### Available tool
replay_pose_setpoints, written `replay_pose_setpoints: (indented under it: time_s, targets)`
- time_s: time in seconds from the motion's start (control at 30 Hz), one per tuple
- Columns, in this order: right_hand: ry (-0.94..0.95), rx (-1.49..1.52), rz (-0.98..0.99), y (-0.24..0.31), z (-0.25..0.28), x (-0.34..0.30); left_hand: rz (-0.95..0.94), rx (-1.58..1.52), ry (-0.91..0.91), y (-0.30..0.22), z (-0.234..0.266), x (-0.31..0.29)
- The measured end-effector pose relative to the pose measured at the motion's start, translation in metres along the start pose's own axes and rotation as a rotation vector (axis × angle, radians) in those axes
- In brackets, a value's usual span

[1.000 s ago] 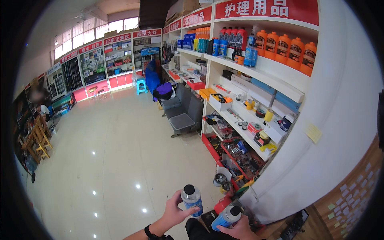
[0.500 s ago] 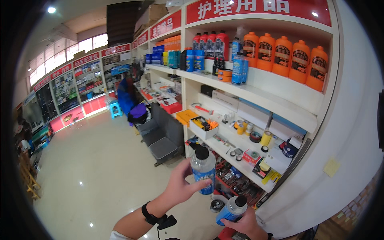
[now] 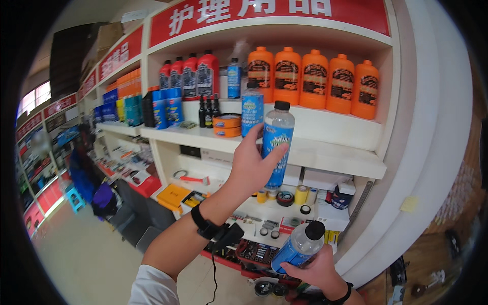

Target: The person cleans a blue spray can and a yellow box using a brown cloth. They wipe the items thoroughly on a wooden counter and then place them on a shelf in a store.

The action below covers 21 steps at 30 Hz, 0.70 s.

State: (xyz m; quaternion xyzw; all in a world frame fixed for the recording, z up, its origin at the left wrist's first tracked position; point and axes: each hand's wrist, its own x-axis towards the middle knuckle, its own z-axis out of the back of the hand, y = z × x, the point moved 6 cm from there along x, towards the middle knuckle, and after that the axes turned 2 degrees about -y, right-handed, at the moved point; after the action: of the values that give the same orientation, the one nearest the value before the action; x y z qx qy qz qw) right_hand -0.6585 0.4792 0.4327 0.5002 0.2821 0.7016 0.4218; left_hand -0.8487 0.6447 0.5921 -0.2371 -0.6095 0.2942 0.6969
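My left hand is wrapped round a clear bottle with a black cap and a blue label. It holds the bottle upright in front of the upper shelf, close to its front edge. Just left of it, a similar blue-labelled bottle stands on that shelf. Lower down, my right hand grips a second black-capped bottle, tilted with its cap up and to the right. Its fingers are partly hidden behind the bottle.
Large orange bottles and red bottles line the back of the upper shelf. Round orange tins and small dark bottles stand near its edge. Tape rolls lie on the lower shelf. A dark seat is at lower left.
My left hand has raised its bottle from below the lower shelf to the upper shelf's edge. The view has turned right and nearer the shelves. Both hands keep hold of their bottles.
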Motion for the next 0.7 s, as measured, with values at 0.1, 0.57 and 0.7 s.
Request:
replay_pose_setpoints:
  time_s: [0.1,0.57,0.7]
  targets:
    - [-0.169,0.008,0.045,0.014,-0.007,0.023,-0.086,0.009,0.008,0.029,-0.015,0.063]
    - [-0.217,0.041,-0.064,-0.044,0.009,0.081,-0.022,0.249,-0.060,0.101,-0.046,0.168]
    - [-0.188,0.077,-0.052,-0.065,0.016,0.094,-0.331,0.402,-0.294,0.116,-0.045,0.154]
